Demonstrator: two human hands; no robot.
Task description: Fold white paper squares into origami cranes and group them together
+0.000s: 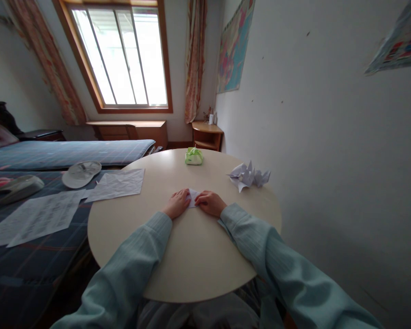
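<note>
A small folded piece of white paper [192, 197] lies on the round table, between my two hands. My left hand [178, 203] presses on its left side, fingers together, partly covering it. On the right side, my right hand [209, 202] has its bent fingers closed on the paper's edge. Much of the paper is hidden under the fingers, so its full shape cannot be made out. Folded white paper figures with pointed tips [247, 175] rest near the table's right edge.
The round cream table [198, 256] stands close to the white wall. A green tissue pack [193, 156] sits at its far side. A creased paper sheet [118, 184] overlaps the left edge. Printed sheets [48, 214] and a pale cap [81, 174] lie on the bed.
</note>
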